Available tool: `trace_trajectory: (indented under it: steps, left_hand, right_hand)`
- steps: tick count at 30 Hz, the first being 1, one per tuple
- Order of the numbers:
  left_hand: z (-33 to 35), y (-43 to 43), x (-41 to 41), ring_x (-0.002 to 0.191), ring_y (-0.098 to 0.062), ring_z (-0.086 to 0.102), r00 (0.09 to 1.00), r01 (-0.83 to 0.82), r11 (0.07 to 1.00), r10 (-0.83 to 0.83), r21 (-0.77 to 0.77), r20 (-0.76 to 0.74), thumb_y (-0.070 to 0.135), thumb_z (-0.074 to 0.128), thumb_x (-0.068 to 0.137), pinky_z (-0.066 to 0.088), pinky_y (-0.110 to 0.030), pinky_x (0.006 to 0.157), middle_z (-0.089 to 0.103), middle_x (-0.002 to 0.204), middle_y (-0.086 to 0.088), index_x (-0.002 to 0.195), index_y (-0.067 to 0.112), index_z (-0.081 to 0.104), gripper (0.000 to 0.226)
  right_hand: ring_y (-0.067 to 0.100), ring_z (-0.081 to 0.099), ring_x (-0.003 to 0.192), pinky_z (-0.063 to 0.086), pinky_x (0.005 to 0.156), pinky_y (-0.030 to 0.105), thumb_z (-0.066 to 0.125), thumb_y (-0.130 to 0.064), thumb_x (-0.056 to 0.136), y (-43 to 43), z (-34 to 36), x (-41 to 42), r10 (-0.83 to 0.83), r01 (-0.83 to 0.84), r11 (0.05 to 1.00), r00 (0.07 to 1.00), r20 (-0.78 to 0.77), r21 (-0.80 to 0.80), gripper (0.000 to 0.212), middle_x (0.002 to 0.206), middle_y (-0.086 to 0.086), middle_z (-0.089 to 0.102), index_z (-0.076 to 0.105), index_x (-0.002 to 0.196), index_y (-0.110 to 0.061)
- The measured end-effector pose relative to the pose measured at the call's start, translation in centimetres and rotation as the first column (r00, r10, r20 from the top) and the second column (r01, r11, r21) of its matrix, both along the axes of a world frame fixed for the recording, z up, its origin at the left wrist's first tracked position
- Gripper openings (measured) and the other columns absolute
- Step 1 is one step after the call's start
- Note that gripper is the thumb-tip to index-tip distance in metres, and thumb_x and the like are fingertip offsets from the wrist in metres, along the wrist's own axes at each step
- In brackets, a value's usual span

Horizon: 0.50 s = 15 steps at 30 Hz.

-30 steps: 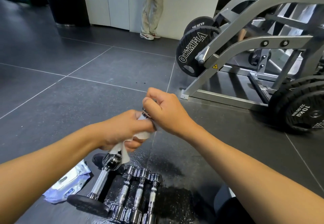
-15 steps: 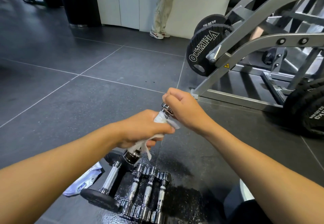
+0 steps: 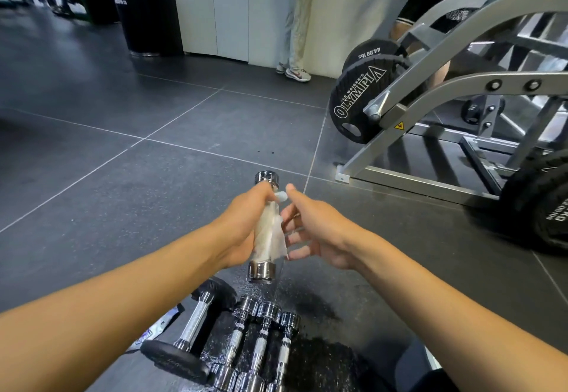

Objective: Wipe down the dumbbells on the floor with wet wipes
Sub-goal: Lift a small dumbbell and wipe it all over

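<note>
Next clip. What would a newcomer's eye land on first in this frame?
Dead centre, the left hand grips a chrome dumbbell wrapped in a white wipe, with the right hand open beside it. Below them, four more dumbbells lie side by side on a wet floor. Upper right, a black weight plate with white lettering hangs on a grey machine frame.
</note>
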<state>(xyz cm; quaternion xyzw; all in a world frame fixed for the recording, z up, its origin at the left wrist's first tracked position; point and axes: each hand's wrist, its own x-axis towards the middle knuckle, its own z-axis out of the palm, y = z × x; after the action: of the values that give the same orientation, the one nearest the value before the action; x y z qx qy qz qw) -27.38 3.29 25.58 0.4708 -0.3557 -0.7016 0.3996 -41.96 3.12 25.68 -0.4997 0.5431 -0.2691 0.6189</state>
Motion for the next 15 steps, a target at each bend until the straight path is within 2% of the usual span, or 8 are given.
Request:
trace_trajectory:
  steps: [2, 4, 6, 8, 10, 12, 13, 15]
  left_hand:
    - [-0.4, -0.3, 0.2, 0.069, -0.027, 0.066, 0.999, 0.008, 1.000, -0.007, 0.020, -0.051, 0.023, 0.042, 0.087, 0.054, -0.042, 0.076, 0.068, 0.080, -0.009, 0.104, 0.010, 0.055, 0.025]
    - [-0.5, -0.3, 0.0, 0.070, -0.027, 0.062, 1.000, -0.012, 1.000, 0.012, -0.010, 0.013, 0.028, 0.041, 0.084, 0.051, -0.040, 0.074, 0.065, 0.079, -0.010, 0.098, 0.011, 0.052, 0.025]
    - [-0.3, -0.1, -0.3, 0.067, -0.023, 0.053, 0.996, -0.051, 0.998, 0.053, -0.028, 0.066, 0.031, 0.041, 0.083, 0.045, -0.035, 0.067, 0.052, 0.076, -0.009, 0.095, 0.017, 0.048, 0.020]
    - [0.0, 0.2, -0.7, 0.060, -0.018, 0.044, 0.992, -0.027, 0.999, 0.029, -0.024, 0.119, 0.035, 0.041, 0.085, 0.038, -0.030, 0.059, 0.044, 0.072, -0.005, 0.089, 0.019, 0.048, 0.017]
    - [0.0, 0.4, -0.9, 0.054, -0.017, 0.041, 0.985, 0.011, 1.000, -0.010, -0.002, 0.171, 0.037, 0.040, 0.088, 0.034, -0.026, 0.056, 0.044, 0.062, 0.000, 0.069, 0.022, 0.048, 0.025]
    - [0.1, 0.7, -0.9, 0.049, -0.017, 0.043, 0.981, 0.032, 0.999, -0.031, 0.000, 0.192, 0.038, 0.039, 0.091, 0.033, -0.025, 0.055, 0.046, 0.053, 0.002, 0.057, 0.023, 0.051, 0.039]
    - [0.2, 0.9, -1.0, 0.047, -0.017, 0.043, 0.980, 0.043, 0.999, -0.041, -0.007, 0.193, 0.038, 0.039, 0.092, 0.033, -0.025, 0.053, 0.046, 0.051, 0.002, 0.057, 0.022, 0.053, 0.040]
    - [0.6, 1.0, -1.1, 0.046, -0.017, 0.045, 0.977, 0.054, 0.998, -0.045, -0.039, 0.209, 0.035, 0.037, 0.095, 0.036, -0.025, 0.050, 0.048, 0.051, 0.000, 0.066, 0.020, 0.054, 0.036]
  right_hand:
    - [0.025, 0.066, 0.076, 0.057, 0.087, 0.052, 0.044, -0.065, 0.099, 0.3, -0.2, 0.6, 0.025, -0.036, 0.995, 0.993, 0.113, 0.094, 0.054, 0.079, 0.006, 0.069, 0.059, 0.090, -0.015]
    - [0.026, 0.066, 0.084, 0.056, 0.085, 0.048, 0.053, -0.056, 0.097, 0.5, -0.5, 1.5, 0.025, -0.064, 0.986, 0.971, 0.240, 0.157, 0.041, 0.088, 0.007, 0.070, 0.065, 0.091, -0.018]
    - [0.024, 0.061, 0.084, 0.050, 0.082, 0.043, 0.061, -0.041, 0.088, 0.4, -1.1, 2.7, -0.025, -0.020, 0.988, 0.957, 0.290, 0.153, 0.022, 0.092, 0.007, 0.065, 0.065, 0.095, -0.020]
    - [0.025, 0.060, 0.077, 0.050, 0.080, 0.046, 0.058, -0.024, 0.089, 0.1, -1.8, 3.7, -0.126, 0.078, 0.984, 0.943, 0.308, 0.162, 0.012, 0.082, 0.007, 0.062, 0.061, 0.098, -0.018]
    - [0.026, 0.060, 0.066, 0.052, 0.073, 0.048, 0.052, -0.016, 0.095, -0.2, -2.6, 4.2, -0.184, 0.145, 0.977, 0.942, 0.281, 0.155, 0.005, 0.071, 0.008, 0.059, 0.056, 0.098, -0.016]
    - [0.022, 0.053, 0.057, 0.048, 0.061, 0.038, 0.048, -0.014, 0.100, -0.2, -2.9, 4.5, -0.202, 0.163, 0.974, 0.939, 0.280, 0.158, 0.008, 0.063, 0.005, 0.052, 0.053, 0.094, -0.018]
    - [0.020, 0.049, 0.053, 0.042, 0.055, 0.032, 0.047, -0.014, 0.100, -0.4, -3.0, 4.5, -0.224, 0.180, 0.969, 0.929, 0.295, 0.169, 0.010, 0.060, 0.004, 0.049, 0.052, 0.093, -0.019]
    - [0.018, 0.045, 0.050, 0.037, 0.052, 0.027, 0.045, -0.012, 0.100, -0.8, -2.9, 4.3, -0.280, 0.224, 0.954, 0.901, 0.332, 0.199, 0.011, 0.060, 0.004, 0.046, 0.052, 0.095, -0.019]
